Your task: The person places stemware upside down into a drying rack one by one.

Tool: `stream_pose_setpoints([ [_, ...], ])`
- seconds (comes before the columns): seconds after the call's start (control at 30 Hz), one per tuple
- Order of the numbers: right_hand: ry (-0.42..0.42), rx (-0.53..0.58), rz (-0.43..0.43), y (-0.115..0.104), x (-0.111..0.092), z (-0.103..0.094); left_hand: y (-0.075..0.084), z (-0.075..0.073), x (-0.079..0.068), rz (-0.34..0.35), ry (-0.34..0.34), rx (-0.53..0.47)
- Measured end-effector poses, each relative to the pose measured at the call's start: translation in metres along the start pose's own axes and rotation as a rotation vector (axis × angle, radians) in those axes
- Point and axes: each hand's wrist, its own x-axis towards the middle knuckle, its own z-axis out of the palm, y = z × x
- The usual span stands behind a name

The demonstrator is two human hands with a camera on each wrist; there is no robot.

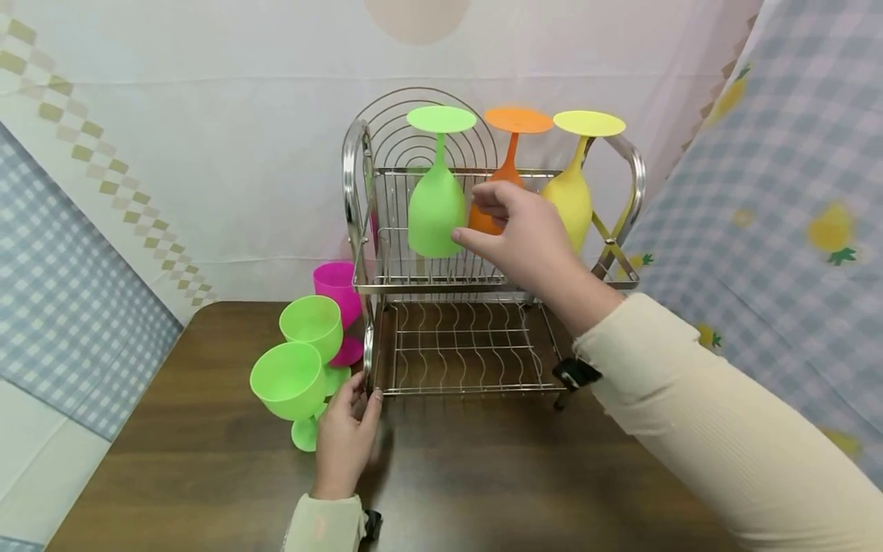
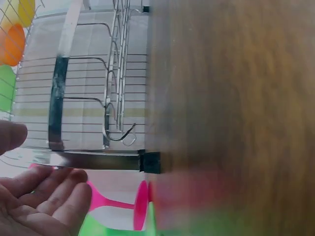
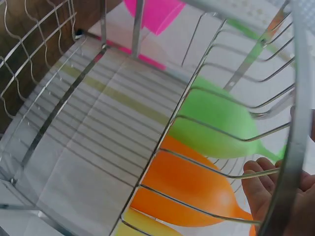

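Note:
A two-tier metal dish rack (image 1: 451, 288) stands on the table. On its upper tier hang three upside-down goblets: green (image 1: 438, 211), orange (image 1: 509, 170) and yellow (image 1: 571, 201). My right hand (image 1: 534, 238) is in front of the orange goblet, thumb and fingers apart, the thumb at the green goblet's lower right side. In the right wrist view its fingers (image 3: 257, 184) are near the green and orange stems, around nothing. Down at the rack's left front upright, my left hand (image 1: 343, 441) holds the metal frame (image 2: 101, 161) between thumb and fingers.
Left of the rack stand two upright green goblets (image 1: 288, 382) (image 1: 312, 326) and a magenta goblet (image 1: 338, 287) behind them. The wire lower tier (image 1: 462, 349) is below. Patterned cloth (image 1: 773, 230) hangs at the right, and a pale cloth (image 1: 262, 169) hangs behind.

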Motion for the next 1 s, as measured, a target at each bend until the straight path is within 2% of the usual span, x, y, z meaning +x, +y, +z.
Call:
stream_pose_setpoints([
  [0.27, 0.068, 0.221, -0.086, 0.003, -0.036, -0.004, 0.004, -0.015, -0.005, 0.011, -0.028, 0.028],
  [0.5, 0.195, 0.413, -0.181, 0.013, -0.082, -0.009, 0.007, -0.030, -0.023, 0.049, 0.021, 0.054],
  [0.7, 0.213, 0.648, -0.273, 0.026, -0.118, -0.004, 0.009, -0.046, -0.037, 0.052, 0.065, 0.060],
  [0.83, 0.217, 0.717, -0.247, 0.040, -0.143, 0.000, 0.008, -0.053, -0.044, 0.030, 0.071, 0.050],
  [1.0, 0.200, 0.707, -0.114, 0.058, -0.175, 0.009, 0.005, -0.062, -0.053, 0.014, 0.103, 0.040],
])
